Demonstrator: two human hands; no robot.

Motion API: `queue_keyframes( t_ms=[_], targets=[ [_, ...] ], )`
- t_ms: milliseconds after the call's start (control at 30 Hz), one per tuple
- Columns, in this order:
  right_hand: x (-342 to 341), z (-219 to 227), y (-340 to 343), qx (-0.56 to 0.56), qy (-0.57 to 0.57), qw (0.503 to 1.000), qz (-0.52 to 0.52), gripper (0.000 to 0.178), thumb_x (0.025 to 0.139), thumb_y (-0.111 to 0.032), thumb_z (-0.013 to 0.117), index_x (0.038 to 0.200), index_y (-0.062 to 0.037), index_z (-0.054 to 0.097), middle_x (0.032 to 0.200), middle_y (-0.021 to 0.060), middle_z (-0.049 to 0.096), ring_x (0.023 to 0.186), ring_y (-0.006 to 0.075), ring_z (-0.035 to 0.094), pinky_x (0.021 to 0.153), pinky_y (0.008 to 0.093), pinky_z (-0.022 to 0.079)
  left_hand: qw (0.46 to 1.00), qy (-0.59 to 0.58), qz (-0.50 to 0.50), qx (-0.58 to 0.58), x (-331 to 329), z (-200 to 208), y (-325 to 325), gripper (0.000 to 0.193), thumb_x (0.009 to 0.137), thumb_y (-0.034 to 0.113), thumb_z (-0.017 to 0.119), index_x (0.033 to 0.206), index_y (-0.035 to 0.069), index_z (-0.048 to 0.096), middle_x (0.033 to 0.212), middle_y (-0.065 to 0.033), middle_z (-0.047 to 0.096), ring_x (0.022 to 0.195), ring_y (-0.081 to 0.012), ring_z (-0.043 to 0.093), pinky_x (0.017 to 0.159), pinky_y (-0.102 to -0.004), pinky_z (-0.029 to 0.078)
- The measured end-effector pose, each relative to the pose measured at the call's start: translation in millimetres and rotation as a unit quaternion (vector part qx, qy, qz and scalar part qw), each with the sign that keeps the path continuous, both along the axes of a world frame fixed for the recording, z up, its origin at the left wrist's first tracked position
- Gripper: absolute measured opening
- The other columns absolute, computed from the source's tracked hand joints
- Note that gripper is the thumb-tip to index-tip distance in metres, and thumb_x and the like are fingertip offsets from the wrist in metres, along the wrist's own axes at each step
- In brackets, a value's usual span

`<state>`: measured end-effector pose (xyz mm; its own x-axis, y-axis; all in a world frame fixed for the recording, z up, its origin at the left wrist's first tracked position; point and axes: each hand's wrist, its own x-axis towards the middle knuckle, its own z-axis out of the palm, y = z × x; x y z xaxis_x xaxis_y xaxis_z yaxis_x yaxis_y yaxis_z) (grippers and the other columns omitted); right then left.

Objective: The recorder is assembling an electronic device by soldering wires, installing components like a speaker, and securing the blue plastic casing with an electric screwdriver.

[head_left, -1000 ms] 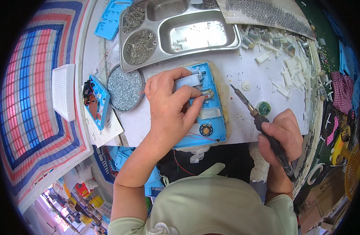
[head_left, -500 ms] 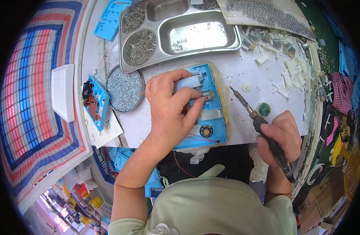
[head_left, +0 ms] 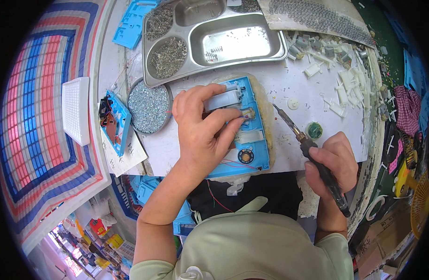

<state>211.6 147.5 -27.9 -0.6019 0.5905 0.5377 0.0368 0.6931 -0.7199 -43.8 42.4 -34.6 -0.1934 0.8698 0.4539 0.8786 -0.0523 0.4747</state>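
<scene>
A blue plastic casing (head_left: 256, 122) lies on a padded, film-wrapped rest in front of me, with a white cylinder part, a round speaker (head_left: 246, 156) and red wires in it. My left hand (head_left: 202, 123) reaches across its left side. Thumb and index finger are pinched together at a small metal-and-white part (head_left: 248, 114) near the casing's middle; what lies between the tips is too small to make out. My right hand (head_left: 336, 165) grips a black-handled soldering iron (head_left: 319, 163). The iron's tip points up and left, to the right of the casing and apart from it.
Behind the casing stands a steel compartment tray (head_left: 214, 66) with springs. To the left are a round dish of small metal pieces (head_left: 149, 107) and another blue casing with electronics (head_left: 115, 122). White plastic parts (head_left: 347, 88) and a small green tin (head_left: 314, 130) lie at right.
The pinched left fingertips have shifted slightly at the small part in the casing. My right hand and the soldering iron have barely moved.
</scene>
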Motion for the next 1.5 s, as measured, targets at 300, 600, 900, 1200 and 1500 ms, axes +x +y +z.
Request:
queue_keyframes(
  t_ms=[300, 600, 900, 1200, 1500],
  targets=[
    [-3.1, -3.9, -0.9, -0.003, 0.005, 1.0, -0.003, 0.033, 0.072, 0.002, 0.081, 0.104, -0.003, 0.074, 0.07, 0.0052, 0.055, 0.063, 0.023, 0.05, 0.057, 0.0331, 0.04, 0.999, 0.037, -0.016, 0.029, -0.7, 4.0, -2.0, 0.024, 0.072, 0.005, 0.084, 0.092, 0.014, 0.074, 0.087, 0.0008, 0.07, 0.089, -0.0208, 0.062, 0.086, -0.0372, 0.036],
    [-1.9, -2.4, -2.1, 0.0, -0.009, 1.0, 0.018, 0.034, 0.071, 0.001, 0.082, 0.104, -0.0036, 0.074, 0.071, 0.0048, 0.055, 0.062, 0.0235, 0.051, 0.057, 0.0336, 0.04, 0.996, 0.091, -0.017, 0.0, 10.2, 2.1, 4.0, 0.023, 0.069, 0.008, 0.084, 0.087, 0.016, 0.072, 0.089, 0.0029, 0.065, 0.089, -0.0209, 0.057, 0.085, -0.0402, 0.032],
    [-10.4, -4.9, -6.1, -0.002, -0.014, 0.999, 0.045, 0.041, 0.066, 0.002, 0.083, 0.105, -0.006, 0.073, 0.072, 0.004, 0.056, 0.059, 0.0218, 0.051, 0.054, 0.0342, 0.041, 0.995, 0.102, -0.019, -0.004, 10.4, 0.7, 4.4, 0.023, 0.067, 0.009, 0.084, 0.084, 0.016, 0.071, 0.088, 0.0035, 0.064, 0.089, -0.0209, 0.057, 0.086, -0.0411, 0.032],
    [-18.1, -9.3, -7.5, 0.013, -0.008, 0.999, 0.048, 0.042, 0.064, 0.002, 0.084, 0.104, -0.0062, 0.074, 0.072, 0.0033, 0.055, 0.059, 0.0214, 0.051, 0.053, 0.0338, 0.04, 0.994, 0.109, -0.026, 0.005, 10.3, -2.2, 5.5, 0.021, 0.062, 0.014, 0.08, 0.078, 0.015, 0.067, 0.087, 0.0048, 0.061, 0.089, -0.0196, 0.059, 0.091, -0.0467, 0.032],
    [-16.5, -10.0, -3.6, 0.045, -0.021, 0.996, 0.08, 0.046, 0.061, 0.002, 0.085, 0.105, -0.0078, 0.076, 0.073, 0.0009, 0.053, 0.061, 0.0205, 0.051, 0.053, 0.0324, 0.039, 0.99, 0.136, -0.038, 0.007, 9.8, -3.2, 5.9, 0.018, 0.062, 0.015, 0.076, 0.074, 0.014, 0.062, 0.085, 0.0032, 0.059, 0.089, -0.0187, 0.058, 0.093, -0.0487, 0.032]
  ],
)
